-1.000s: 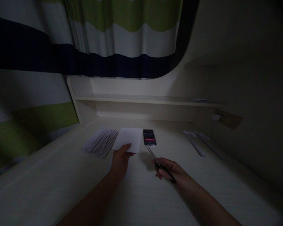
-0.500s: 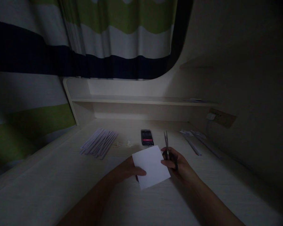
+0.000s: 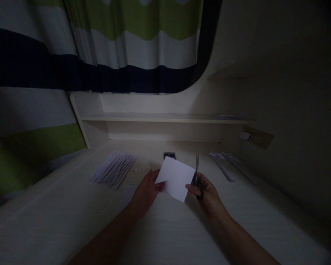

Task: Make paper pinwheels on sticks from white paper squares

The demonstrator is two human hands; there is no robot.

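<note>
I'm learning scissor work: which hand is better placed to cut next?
Probably the right hand: it holds the scissors beside the white paper; the left hand is at the paper's opposite edge.

The room is dim, its corners sinking towards black; a curtain (image 3: 143, 49) banded in green, pale grey and navy hangs across the upper left and centre, with a dark curved border (image 3: 209, 40) at its right; below, a pale shelf (image 3: 154, 119) spans the back of a whitish, faintly grained bench (image 3: 71, 213); the right wall (image 3: 300, 92) lies in shadow, bearing a tan socket plate (image 3: 262, 139) and white plug (image 3: 244, 136).
</note>
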